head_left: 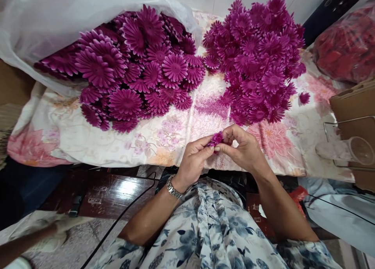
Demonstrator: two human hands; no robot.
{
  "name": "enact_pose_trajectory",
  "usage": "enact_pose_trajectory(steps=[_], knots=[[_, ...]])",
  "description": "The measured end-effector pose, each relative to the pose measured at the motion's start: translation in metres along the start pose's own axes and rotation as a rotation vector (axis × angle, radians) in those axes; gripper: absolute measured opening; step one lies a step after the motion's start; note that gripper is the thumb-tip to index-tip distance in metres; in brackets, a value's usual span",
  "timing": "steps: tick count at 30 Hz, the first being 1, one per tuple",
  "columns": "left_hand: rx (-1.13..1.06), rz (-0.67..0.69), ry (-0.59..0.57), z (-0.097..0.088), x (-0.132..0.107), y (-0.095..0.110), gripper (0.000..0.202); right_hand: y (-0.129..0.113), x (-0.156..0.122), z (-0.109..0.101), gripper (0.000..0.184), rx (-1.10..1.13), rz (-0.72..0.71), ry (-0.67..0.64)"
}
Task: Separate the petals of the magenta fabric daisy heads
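Between my two hands, just above the table's near edge, is a small purple artificial flower (216, 139). My left hand (195, 157), with a metal watch on its wrist, pinches the flower from the left. From the right, the thumb and fingers of my right hand (241, 146) are closed on its petals. Beyond them, to the left, loose flat purple petal layers (124, 104) spill from a white plastic bag (47, 22). A tall heap of fuller purple flowers (254, 61) lies at the right.
A floral cloth (140, 144) covers the table, dusted with purple specks between the heaps. One loose flower (304, 98) lies right of the heap. Farther right are a bag of red pieces (348, 46), a cardboard box (356, 104) and a clear plastic cup (361, 151). A black cable (123, 214) hangs at the lower left.
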State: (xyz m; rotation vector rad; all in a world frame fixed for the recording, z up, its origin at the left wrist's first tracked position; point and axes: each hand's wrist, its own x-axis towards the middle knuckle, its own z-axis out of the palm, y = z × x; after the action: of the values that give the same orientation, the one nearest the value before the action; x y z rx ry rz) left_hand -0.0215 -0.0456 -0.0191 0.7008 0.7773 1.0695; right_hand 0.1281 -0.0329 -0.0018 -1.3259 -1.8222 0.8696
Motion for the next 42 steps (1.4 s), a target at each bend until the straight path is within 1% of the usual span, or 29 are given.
enact_pose_trajectory(steps=[8,12,14,16,18,19,20,21,22,23,24,25,26,27,28,29,30,32,36,39,42], knots=[[-0.064,-0.004,0.017,0.004,0.0,0.002,0.022,-0.006,-0.004,0.004,0.008,-0.132,-0.13,0.086],[-0.072,-0.022,0.088,0.006,0.001,0.0,0.017,-0.008,-0.008,0.006,0.008,-0.131,-0.125,0.077],[-0.087,-0.023,0.107,0.006,0.002,0.002,0.014,-0.007,-0.005,0.0,0.008,-0.071,-0.088,0.061],[-0.117,-0.022,0.125,0.006,0.002,0.005,0.012,-0.005,0.008,-0.017,0.006,-0.034,-0.082,0.086],[-0.158,-0.034,0.153,0.006,0.003,0.008,0.011,-0.005,0.03,-0.043,0.005,-0.122,-0.136,0.226],[-0.177,-0.046,0.164,0.006,0.004,0.01,0.011,-0.006,0.042,-0.058,0.006,-0.215,-0.175,0.344],[-0.193,-0.061,0.175,0.006,0.005,0.01,0.012,-0.008,0.053,-0.072,0.008,-0.358,-0.219,0.489],[-0.205,-0.073,0.186,0.007,0.005,0.01,0.014,-0.011,0.062,-0.083,0.012,-0.495,-0.225,0.553],[-0.214,-0.077,0.197,0.007,0.006,0.01,0.014,-0.014,0.068,-0.089,0.024,-0.582,-0.235,0.593],[-0.218,-0.074,0.213,0.007,0.007,0.01,0.015,-0.017,0.069,-0.089,0.032,-0.632,-0.259,0.581],[-0.219,-0.064,0.229,0.008,0.008,0.009,0.015,-0.02,0.067,-0.083,0.032,-0.638,-0.296,0.505],[-0.219,-0.052,0.241,0.008,0.009,0.009,0.015,-0.022,0.062,-0.073,0.026,-0.607,-0.342,0.392],[-0.216,-0.043,0.244,0.009,0.01,0.008,0.015,-0.022,0.054,-0.059,0.017,-0.539,-0.391,0.18],[-0.212,-0.038,0.239,0.009,0.01,0.008,0.016,-0.021,0.045,-0.044,0.014,-0.487,-0.408,0.013],[-0.208,-0.041,0.227,0.009,0.01,0.008,0.017,-0.018,0.037,-0.029,0.013,-0.466,-0.402,-0.073],[-0.208,-0.049,0.213,0.009,0.01,0.007,0.016,-0.015,0.03,-0.017,0.013,-0.434,-0.402,-0.113],[-0.21,-0.059,0.199,0.009,0.01,0.007,0.015,-0.012,0.025,-0.008,0.014,-0.407,-0.4,-0.124],[-0.214,-0.073,0.185,0.009,0.009,0.008,0.014,-0.006,0.02,0.001,0.013,-0.343,-0.408,-0.111],[-0.199,-0.047,0.201,0.009,0.008,0.007,0.019,-0.003,0.024,-0.004,0.008,-0.294,-0.428,-0.097],[-0.175,-0.008,0.225,0.007,0.009,0.008,0.021,-0.008,0.028,-0.007,0.009,-0.352,-0.444,-0.049],[-0.19,0.009,0.218,0.005,0.011,0.01,0.02,-0.013,0.033,-0.005,0.011,-0.437,-0.436,-0.017]])
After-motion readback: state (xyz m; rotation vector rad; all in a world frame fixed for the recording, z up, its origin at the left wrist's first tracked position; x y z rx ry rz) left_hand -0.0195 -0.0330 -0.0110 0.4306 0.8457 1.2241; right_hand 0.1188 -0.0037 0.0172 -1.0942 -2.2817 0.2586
